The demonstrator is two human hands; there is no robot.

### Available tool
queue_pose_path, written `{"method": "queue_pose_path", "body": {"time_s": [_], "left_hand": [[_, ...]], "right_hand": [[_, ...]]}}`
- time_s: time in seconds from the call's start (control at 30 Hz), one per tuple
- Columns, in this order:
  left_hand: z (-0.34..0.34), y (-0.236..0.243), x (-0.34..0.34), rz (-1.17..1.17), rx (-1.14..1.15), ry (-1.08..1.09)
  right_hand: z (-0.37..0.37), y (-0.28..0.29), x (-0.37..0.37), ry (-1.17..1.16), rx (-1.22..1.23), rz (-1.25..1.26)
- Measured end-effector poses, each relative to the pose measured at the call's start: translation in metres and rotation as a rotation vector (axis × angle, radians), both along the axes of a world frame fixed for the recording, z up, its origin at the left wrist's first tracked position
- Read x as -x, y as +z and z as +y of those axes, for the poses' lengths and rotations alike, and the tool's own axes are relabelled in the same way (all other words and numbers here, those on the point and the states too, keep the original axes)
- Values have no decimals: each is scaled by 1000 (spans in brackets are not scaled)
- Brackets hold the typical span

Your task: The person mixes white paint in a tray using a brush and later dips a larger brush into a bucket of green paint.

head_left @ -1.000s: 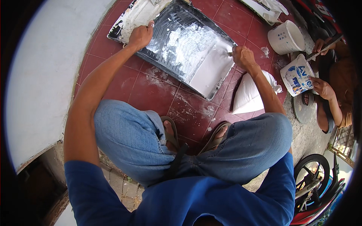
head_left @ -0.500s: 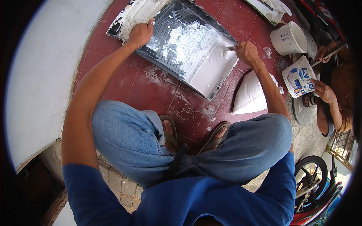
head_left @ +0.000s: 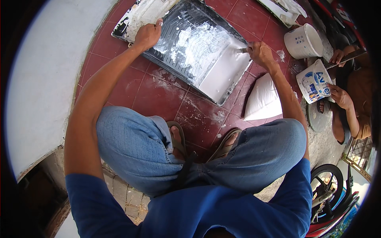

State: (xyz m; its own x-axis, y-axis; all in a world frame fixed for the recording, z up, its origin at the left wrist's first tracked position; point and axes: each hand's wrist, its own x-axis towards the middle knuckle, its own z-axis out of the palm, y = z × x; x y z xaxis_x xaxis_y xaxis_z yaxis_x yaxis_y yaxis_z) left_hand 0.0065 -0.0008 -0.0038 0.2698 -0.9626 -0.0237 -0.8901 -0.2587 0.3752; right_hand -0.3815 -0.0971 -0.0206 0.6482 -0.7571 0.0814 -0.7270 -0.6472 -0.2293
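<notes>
A black ribbed paint tray (head_left: 174, 29) lies tilted across the tiles in front of me, white paint (head_left: 218, 77) pooled at its right end and smeared over the ribs. My left hand (head_left: 148, 36) is closed on the tray's near left rim, thumb on top. Over the far right corner, my right hand (head_left: 262, 54) grips a narrow flat tool (head_left: 241, 50). Its tip is in the paint; the fingers hide the rest, so I cannot tell its exact kind. A white plastic sack (head_left: 262, 99) sits right of the tray, below my right forearm.
A co-worker's hand (head_left: 340, 96) holds a white bucket (head_left: 313, 82) at the right, the other gripping a stick. Another white bucket (head_left: 303, 41) stands behind it. A paint-crusted tray (head_left: 149, 14) adjoins mine at the upper left. A white wall (head_left: 51, 79) rises at left.
The tool in my right hand has shifted slightly through the paint. My left hand stays on the rim. The co-worker's hand and stick have moved a little.
</notes>
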Motion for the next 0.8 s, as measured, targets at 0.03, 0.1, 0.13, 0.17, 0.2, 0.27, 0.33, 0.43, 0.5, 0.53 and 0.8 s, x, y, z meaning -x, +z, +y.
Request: {"method": "queue_pose_path", "body": {"time_s": [0.03,0.1,0.13,0.17,0.2,0.27,0.33,0.43,0.5,0.53,0.8], "left_hand": [[0,0,1,5,2,-11],[-1,0,0,0,11,-21],[-1,0,0,-2,18,-31],[0,0,0,-3,14,-29],[1,0,0,-7,7,-8],[0,2,1,-9,2,11],[-1,4,4,-3,-22,-16],[1,5,4,-16,-18,-11],[2,1,-2,-20,-13,-12],[3,-1,-5,-25,-7,-13],[0,8,3,-13,-57,9]], "right_hand": [[1,-3,3,-2,0,2],[5,-4,6,-16,97,186],[4,-4,6,-17,99,185],[9,6,-1,20,-47,164],[12,10,-6,56,-193,143],[12,7,-4,1,-82,60],[14,6,1,-59,37,-19],[24,6,-3,-44,-44,214],[29,18,-10,65,-231,35],[33,11,-7,86,-32,-71],[42,9,-11,64,-150,41]]}}
